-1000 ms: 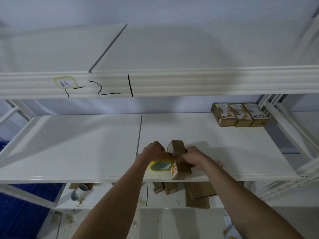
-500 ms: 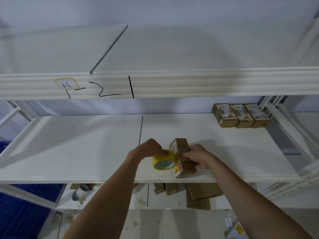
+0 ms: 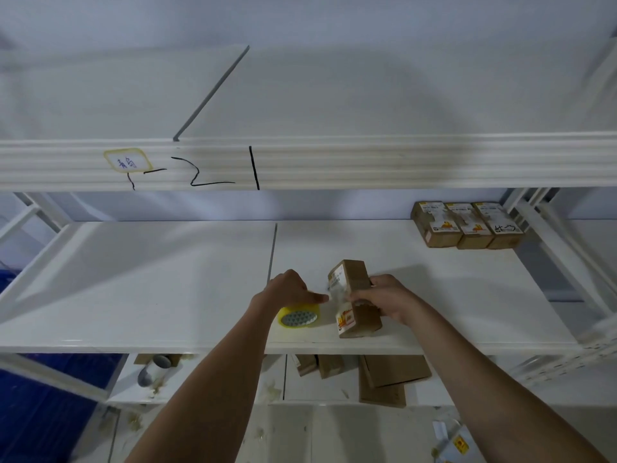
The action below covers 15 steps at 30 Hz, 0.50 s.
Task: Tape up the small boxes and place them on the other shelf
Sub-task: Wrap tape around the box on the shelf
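Note:
A small brown cardboard box [image 3: 354, 295] with a white label lies on the white middle shelf [image 3: 167, 282], near its front edge. My right hand [image 3: 384, 297] grips the box from the right. My left hand [image 3: 289, 290] holds a yellow tape roll [image 3: 298, 316] on the shelf just left of the box. A strip of clear tape stretches from the roll to the box's label side. Three similar small boxes [image 3: 467, 223] stand in a row at the shelf's back right corner.
A white upper shelf beam [image 3: 367, 162] with black marker lines and a yellow label [image 3: 126, 160] crosses above. Below, the lower shelf holds several cardboard boxes [image 3: 390, 375] and grey rolls [image 3: 152, 370]. White frame uprights [image 3: 561, 248] stand at the right.
My left hand has drawn the tape roll leftward, away from the box, opening a gap spanned by tape. The box has turned slightly under my right hand.

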Each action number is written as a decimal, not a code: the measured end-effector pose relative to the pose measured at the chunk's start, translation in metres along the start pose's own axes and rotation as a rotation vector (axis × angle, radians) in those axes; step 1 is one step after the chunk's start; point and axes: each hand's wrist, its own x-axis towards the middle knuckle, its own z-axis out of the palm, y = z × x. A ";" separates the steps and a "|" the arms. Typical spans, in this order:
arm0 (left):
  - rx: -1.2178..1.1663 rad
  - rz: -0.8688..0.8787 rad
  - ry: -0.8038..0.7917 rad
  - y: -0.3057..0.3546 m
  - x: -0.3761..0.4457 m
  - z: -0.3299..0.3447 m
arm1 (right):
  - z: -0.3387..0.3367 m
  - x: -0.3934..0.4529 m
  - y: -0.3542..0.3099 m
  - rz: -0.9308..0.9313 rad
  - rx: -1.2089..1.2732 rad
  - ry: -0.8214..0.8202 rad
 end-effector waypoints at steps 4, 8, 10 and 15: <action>-0.010 0.000 0.000 0.004 0.000 -0.002 | 0.001 -0.002 -0.001 -0.012 0.019 -0.004; -0.014 0.002 0.002 0.007 0.002 -0.001 | 0.005 -0.005 -0.001 -0.023 0.050 -0.008; -0.006 0.002 -0.001 0.009 0.001 -0.002 | 0.007 -0.007 -0.001 -0.027 0.069 -0.016; 0.002 0.000 0.016 0.017 0.003 -0.006 | 0.006 -0.010 -0.002 -0.029 0.098 -0.025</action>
